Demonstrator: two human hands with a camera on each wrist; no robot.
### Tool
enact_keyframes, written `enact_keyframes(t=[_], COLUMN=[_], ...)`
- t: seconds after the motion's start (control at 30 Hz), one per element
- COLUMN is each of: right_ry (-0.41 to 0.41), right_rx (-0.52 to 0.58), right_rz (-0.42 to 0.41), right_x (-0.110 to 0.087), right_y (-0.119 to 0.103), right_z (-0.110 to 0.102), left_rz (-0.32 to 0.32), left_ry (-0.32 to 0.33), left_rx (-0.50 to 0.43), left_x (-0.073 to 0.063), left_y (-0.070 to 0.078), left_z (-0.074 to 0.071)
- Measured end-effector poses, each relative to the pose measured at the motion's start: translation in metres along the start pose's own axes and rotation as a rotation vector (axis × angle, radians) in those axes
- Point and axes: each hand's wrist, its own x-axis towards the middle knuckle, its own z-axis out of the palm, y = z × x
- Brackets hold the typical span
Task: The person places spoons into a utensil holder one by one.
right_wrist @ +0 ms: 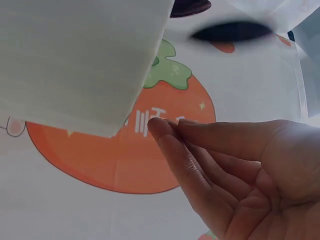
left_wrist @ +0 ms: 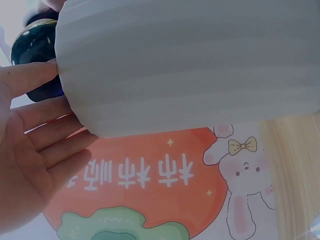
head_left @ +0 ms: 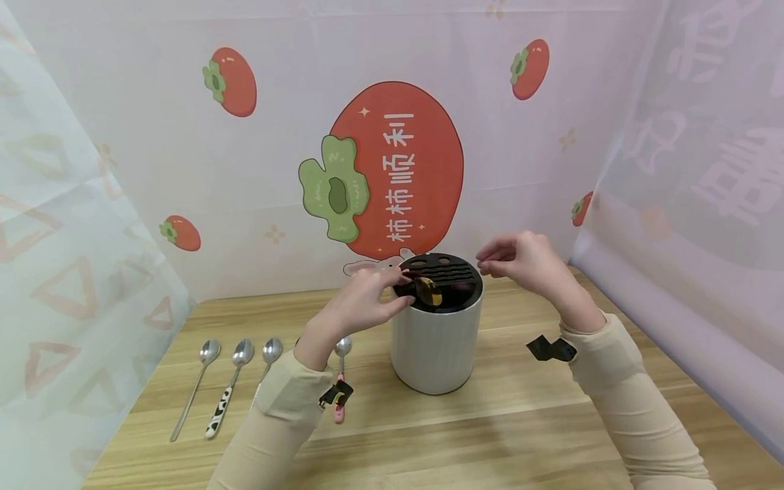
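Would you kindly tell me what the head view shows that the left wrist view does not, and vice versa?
Head view only: the black-and-white spoon handle, the pink spoon handle and the slotted black lid top.
Left wrist only: the yellow bow on the printed rabbit.
Both: the left hand, the pale container, the gold spoon and the big printed persimmon.

Above and beyond the fingers of the left hand (head_left: pixel 361 299), the big printed persimmon (head_left: pixel 407 167) reads 柿柿顺利 in white; right of the right hand's (head_left: pixel 527 262) fingers, the side curtain's (head_left: pixel 680 184) pale characters (head_left: pixel 738 173) are too faint to read.
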Motion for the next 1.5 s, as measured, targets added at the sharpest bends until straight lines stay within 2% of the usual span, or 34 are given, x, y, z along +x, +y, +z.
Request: enact_keyframes(t=[0.2, 0.33, 0.47, 0.6, 0.8, 1.13, 1.5], right_ry=[0.005, 0.001, -0.050, -0.115, -0.169, -0.238, -0.208], right_rx=[-0.049, -0.107, -0.098, -0.059, -0.084, -0.114, -0.076], right_rz=[-0.030, -0.110, -0.202, -0.255, -0.337, -0.405, -0.446], right_x=[-0.003, -0.003, -0.002, -0.002, -0.002, -0.003, -0.006], right_y=[0.005, 0.009, 0.015, 0.020, 0.025, 0.024, 0.024], right_z=[-0.004, -0.002, 0.002, 0.005, 0.009, 0.011, 0.018], left_rz=[0.009, 0.008, 0.010, 0.019, 0.027, 0.027, 0.020], left_ry=[0.007, 0.004, 0.006, 0.015, 0.021, 0.022, 0.026], left_rx=[0.013, 0.016, 0.016, 0.009, 0.008, 0.020, 0.019], left_x=[-0.001, 0.000, 0.000, -0.001, -0.001, 0.000, 0.000], left_y=[-0.001, -0.002, -0.002, -0.003, -0.003, -0.004, -0.004], left_z=[0.000, 0.001, 0.002, 0.002, 0.003, 0.004, 0.004])
